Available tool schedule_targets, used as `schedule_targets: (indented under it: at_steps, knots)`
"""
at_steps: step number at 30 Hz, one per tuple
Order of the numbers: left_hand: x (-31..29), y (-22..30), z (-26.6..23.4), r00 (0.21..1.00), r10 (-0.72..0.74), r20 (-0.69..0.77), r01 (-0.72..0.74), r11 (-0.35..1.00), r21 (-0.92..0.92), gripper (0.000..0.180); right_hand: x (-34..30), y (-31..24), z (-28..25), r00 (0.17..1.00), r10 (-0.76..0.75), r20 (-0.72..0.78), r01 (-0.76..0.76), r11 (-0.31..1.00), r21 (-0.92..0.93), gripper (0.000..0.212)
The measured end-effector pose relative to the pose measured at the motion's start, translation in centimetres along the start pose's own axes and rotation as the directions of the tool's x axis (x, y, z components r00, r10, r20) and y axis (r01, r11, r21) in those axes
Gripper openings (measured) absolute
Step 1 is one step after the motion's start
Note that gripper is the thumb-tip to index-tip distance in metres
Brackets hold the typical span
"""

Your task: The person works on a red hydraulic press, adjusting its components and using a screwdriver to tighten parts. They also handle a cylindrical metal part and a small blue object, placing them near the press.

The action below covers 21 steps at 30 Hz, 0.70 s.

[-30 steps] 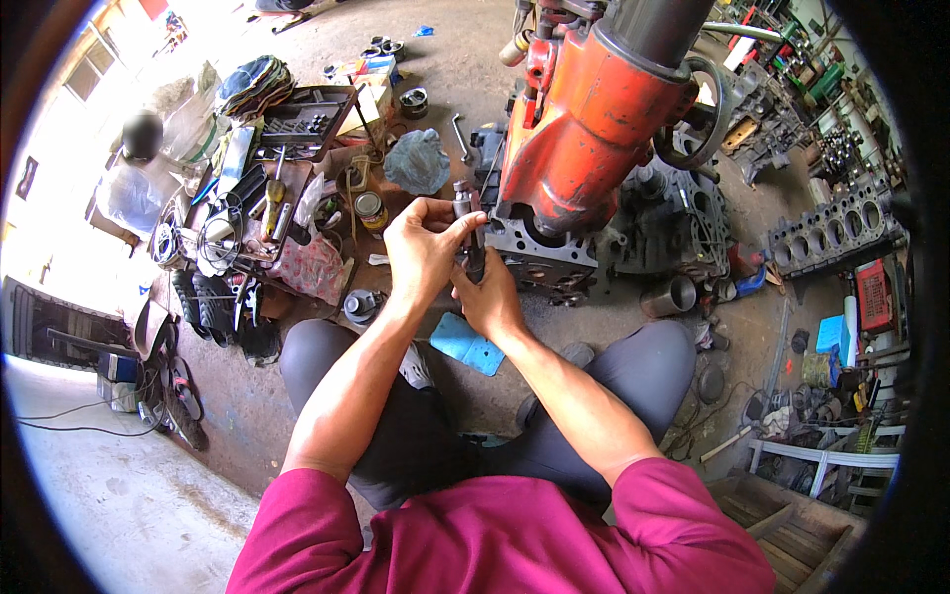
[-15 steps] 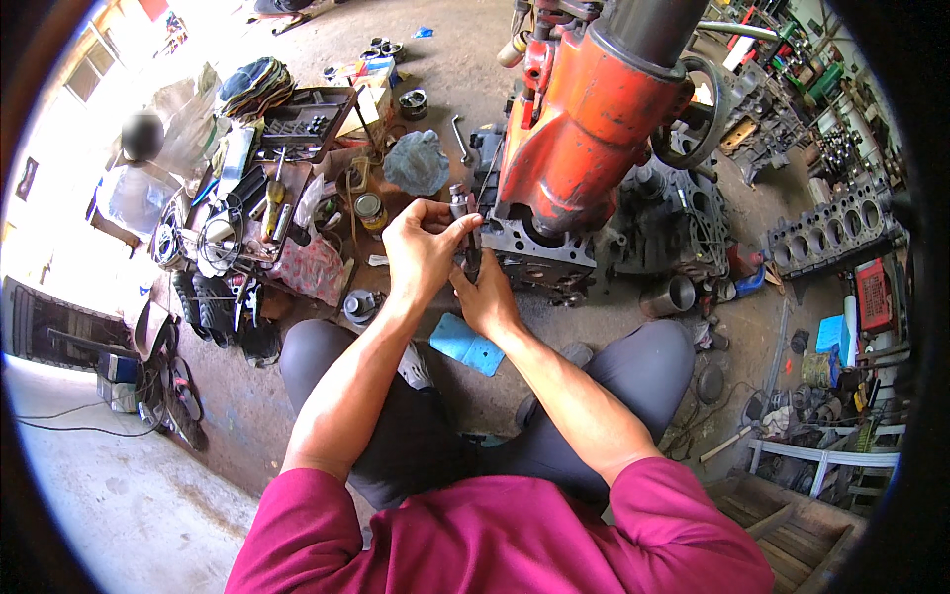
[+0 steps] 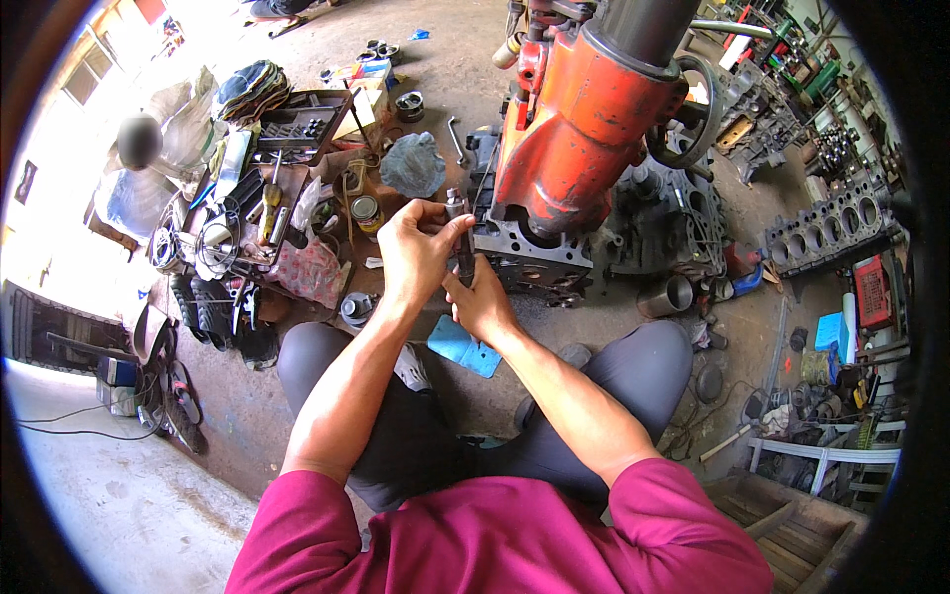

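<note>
Between my hands stands a slim cylindrical metal tool [image 3: 456, 208], silver at its upper end and dark lower down, nearly upright. My left hand [image 3: 408, 253] pinches its upper part between thumb and fingers. Lower down, my right hand [image 3: 482, 303] is closed around the dark end, partly hiding it. Just beyond my hands is a grey engine block [image 3: 542, 253] with bores in its top face. An orange-red machine head [image 3: 579, 129] on a thick dark column comes down over the block. Below my hands, a blue flat pad [image 3: 463, 346] lies on the floor between my knees.
A low bench at left carries a dark tool tray [image 3: 302, 127], a yellow-handled screwdriver [image 3: 270, 213] and cables. An open tin [image 3: 366, 211] and blue-grey cloth [image 3: 413, 164] lie nearby. A metal sleeve [image 3: 666, 296] and another engine block [image 3: 829, 225] are at right.
Both hands and the tool have shifted very slightly left in the picture, along with the surroundings. The hold of each hand on the tool looks the same.
</note>
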State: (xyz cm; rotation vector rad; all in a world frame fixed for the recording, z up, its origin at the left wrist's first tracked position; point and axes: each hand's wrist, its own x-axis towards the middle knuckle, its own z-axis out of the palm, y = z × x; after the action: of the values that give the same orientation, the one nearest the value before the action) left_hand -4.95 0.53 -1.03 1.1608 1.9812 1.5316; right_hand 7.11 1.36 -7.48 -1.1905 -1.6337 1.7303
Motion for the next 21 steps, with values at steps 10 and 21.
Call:
schedule_targets:
  at_steps: [10,21]
  knots:
    - [-0.2,0.0,0.2,0.999,-0.031,0.034,0.03,0.999,0.02,0.038,1.2,0.8,-0.1,0.997,-0.025,-0.068,0.02,0.997,-0.077,0.048]
    - [-0.1,-0.2,0.2,1.0,-0.026,0.016,0.026,1.0,0.009,0.038,0.7,0.7,-0.2,0.968,-0.221,-0.122,0.197,0.963,-0.185,0.054]
